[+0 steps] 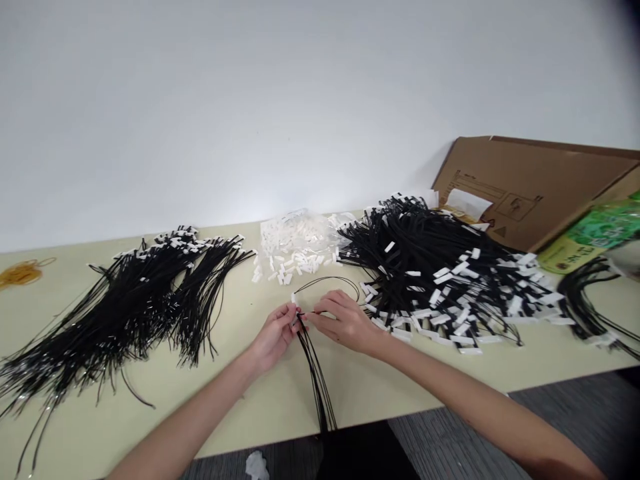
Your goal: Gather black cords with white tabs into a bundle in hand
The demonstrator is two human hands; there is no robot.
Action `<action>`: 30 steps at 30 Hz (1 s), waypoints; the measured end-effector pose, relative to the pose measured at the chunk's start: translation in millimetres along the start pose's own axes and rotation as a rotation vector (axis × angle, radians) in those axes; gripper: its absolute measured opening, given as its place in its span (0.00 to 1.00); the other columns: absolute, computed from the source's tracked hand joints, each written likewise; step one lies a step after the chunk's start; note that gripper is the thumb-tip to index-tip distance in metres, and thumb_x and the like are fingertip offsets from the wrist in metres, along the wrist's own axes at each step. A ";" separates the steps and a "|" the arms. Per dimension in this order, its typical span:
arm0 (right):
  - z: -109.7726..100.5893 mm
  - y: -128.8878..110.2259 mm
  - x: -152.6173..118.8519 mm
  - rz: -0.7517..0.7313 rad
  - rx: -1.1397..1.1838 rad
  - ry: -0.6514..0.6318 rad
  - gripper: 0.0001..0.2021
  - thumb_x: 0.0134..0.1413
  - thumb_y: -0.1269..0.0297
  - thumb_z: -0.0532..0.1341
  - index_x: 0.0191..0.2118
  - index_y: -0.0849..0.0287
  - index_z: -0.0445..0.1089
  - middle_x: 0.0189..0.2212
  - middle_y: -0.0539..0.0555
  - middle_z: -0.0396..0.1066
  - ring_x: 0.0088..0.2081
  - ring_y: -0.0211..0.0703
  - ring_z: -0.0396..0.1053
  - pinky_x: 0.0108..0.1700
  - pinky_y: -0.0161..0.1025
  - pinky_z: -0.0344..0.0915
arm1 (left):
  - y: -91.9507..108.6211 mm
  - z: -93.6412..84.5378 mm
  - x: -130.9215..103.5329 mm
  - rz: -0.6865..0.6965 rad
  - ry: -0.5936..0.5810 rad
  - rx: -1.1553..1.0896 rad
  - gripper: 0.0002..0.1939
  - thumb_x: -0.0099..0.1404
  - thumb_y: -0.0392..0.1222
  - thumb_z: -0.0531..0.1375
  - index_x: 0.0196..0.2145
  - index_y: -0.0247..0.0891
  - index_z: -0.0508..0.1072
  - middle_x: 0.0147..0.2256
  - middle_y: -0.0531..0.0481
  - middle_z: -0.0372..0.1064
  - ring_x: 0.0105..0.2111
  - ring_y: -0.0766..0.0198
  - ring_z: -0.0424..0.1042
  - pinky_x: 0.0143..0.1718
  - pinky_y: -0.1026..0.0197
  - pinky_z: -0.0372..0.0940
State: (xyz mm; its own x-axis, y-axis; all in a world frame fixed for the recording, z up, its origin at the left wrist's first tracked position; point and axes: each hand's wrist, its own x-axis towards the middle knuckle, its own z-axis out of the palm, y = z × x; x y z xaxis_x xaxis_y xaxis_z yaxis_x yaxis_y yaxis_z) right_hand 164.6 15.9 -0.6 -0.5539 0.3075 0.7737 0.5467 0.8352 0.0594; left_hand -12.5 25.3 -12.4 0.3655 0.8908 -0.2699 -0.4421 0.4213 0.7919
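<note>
Pinching a white connector (293,299), the left hand (277,338) is nearer it; the right hand (346,321), just right, appears to grip a thin strand (309,313). The connector's long axis runs far to near, black wires (317,380) trailing toward the surface's (270,408) near edge.

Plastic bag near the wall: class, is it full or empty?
Not empty: white pieces show through the clear plastic bag. Whether it's full, I cannot tell.

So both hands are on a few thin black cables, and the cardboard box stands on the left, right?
Not quite: the head view shows the cardboard box on the right. The left hand and right hand are indeed on thin black cables.
</note>
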 end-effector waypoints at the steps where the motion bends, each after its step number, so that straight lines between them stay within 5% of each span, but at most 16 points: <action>1: 2.8 0.5 2.1 0.003 -0.021 -0.005 0.08 0.51 0.74 0.57 0.38 0.59 0.66 0.27 0.51 0.66 0.32 0.37 0.59 0.34 0.36 0.57 | 0.5 -0.2 0.1 -0.005 0.004 -0.015 0.10 0.50 0.40 0.65 0.26 0.31 0.70 0.19 0.55 0.61 0.17 0.76 0.55 0.24 0.70 0.57; 6: 11.0 1.7 10.2 -0.001 -0.114 -0.038 0.04 0.53 0.71 0.57 0.34 0.57 0.67 0.20 0.48 0.61 0.27 0.36 0.55 0.29 0.36 0.50 | 4.5 -0.6 1.3 -0.019 0.030 -0.085 0.11 0.48 0.41 0.66 0.27 0.32 0.70 0.17 0.58 0.57 0.16 0.77 0.54 0.22 0.72 0.55; 23: 18.2 -6.8 1.2 0.026 -0.132 0.013 0.06 0.50 0.72 0.60 0.36 0.60 0.67 0.21 0.49 0.65 0.27 0.37 0.55 0.29 0.38 0.50 | 1.5 6.4 -2.6 -0.105 0.018 -0.139 0.11 0.49 0.42 0.65 0.27 0.33 0.70 0.20 0.58 0.60 0.16 0.77 0.55 0.22 0.71 0.56; 30: 8.4 -10.7 6.9 0.202 0.182 0.085 0.06 0.50 0.74 0.57 0.34 0.58 0.68 0.27 0.52 0.67 0.30 0.38 0.59 0.32 0.37 0.59 | 2.8 8.5 -5.2 -0.058 -0.011 -0.097 0.09 0.50 0.40 0.65 0.26 0.34 0.69 0.23 0.56 0.63 0.17 0.77 0.56 0.23 0.71 0.56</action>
State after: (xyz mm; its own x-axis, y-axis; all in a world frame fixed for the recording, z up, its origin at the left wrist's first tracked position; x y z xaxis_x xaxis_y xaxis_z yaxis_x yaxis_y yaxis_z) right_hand 149.7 12.9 -1.2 -0.3862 0.4428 0.8092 0.5148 0.8314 -0.2093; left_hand -8.7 20.4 -4.1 0.4017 0.8625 -0.3077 -0.4964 0.4874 0.7183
